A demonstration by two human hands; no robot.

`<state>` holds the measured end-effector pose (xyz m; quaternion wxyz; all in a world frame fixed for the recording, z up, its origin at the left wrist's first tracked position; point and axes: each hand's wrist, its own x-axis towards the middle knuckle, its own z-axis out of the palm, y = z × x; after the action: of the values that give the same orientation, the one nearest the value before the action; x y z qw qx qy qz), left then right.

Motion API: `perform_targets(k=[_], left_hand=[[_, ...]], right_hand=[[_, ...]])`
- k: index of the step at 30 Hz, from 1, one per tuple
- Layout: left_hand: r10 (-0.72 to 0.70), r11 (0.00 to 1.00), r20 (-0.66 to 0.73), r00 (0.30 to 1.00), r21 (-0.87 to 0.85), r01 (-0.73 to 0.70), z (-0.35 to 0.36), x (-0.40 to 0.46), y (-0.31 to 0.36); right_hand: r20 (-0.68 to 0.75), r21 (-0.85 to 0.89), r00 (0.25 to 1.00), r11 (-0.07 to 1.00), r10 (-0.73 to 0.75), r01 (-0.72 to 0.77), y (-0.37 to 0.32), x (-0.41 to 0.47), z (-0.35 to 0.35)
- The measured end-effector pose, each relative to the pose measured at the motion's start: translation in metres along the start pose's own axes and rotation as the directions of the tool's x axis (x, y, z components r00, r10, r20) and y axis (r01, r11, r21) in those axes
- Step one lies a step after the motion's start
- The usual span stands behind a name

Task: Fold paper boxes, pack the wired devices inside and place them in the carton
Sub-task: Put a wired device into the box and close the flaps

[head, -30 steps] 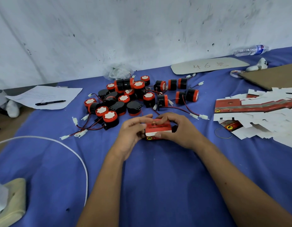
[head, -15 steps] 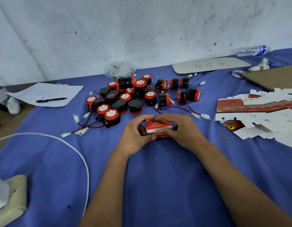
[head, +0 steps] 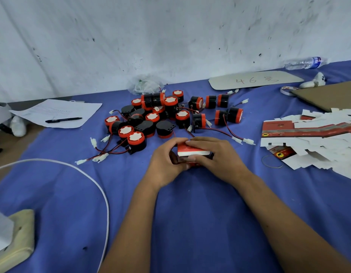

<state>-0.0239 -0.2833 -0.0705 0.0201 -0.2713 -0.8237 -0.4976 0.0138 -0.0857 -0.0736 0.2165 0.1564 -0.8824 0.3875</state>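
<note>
Both hands, left hand (head: 166,164) and right hand (head: 218,156), grip the red paper box (head: 191,152), its long axis lying left-right across the desk (head: 190,213).

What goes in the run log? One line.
left hand: grips red box | right hand: grips box | wired devices: piled behind

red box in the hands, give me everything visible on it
The small box is red printed cardboard with a white edge showing along its near upper side; the print is too blurred to read. It sits low over the blue cloth, just in front of the device pile. The left hand grips its left end, where a dark opening shows; the right hand covers its top and right end.
</note>
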Motion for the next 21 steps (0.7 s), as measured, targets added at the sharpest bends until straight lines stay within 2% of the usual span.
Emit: perform_targets(k=[3,7,11,17,21], left_hand=[[0.025,1.000,-0.012,1.000,-0.003,-0.025,0.001,0.000,0.003],[0.024,1.000,-0.015,1.000,-0.003,-0.024,0.002,0.001,0.002],[0.029,1.000,-0.015,0.999,0.004,-0.029,0.003,0.001,0.002],[0.001,1.000,-0.031,1.000,0.011,-0.001,0.004,0.001,0.002],[-0.054,0.995,-0.070,0.996,-0.085,0.048,0.004,0.001,0.003]], right_hand=[[0.000,0.085,1.000,0.996,0.026,-0.026,-0.003,0.000,0.001],[0.104,0.096,0.990,0.990,0.092,-0.102,-0.004,0.000,0.003],[0.116,0.102,0.981,0.980,0.158,-0.170,-0.009,0.002,0.005],[0.161,-0.037,0.965,0.979,0.206,-0.203,-0.014,0.002,0.008],[0.229,-0.066,0.953,0.980,0.197,-0.187,-0.011,0.001,0.005]])
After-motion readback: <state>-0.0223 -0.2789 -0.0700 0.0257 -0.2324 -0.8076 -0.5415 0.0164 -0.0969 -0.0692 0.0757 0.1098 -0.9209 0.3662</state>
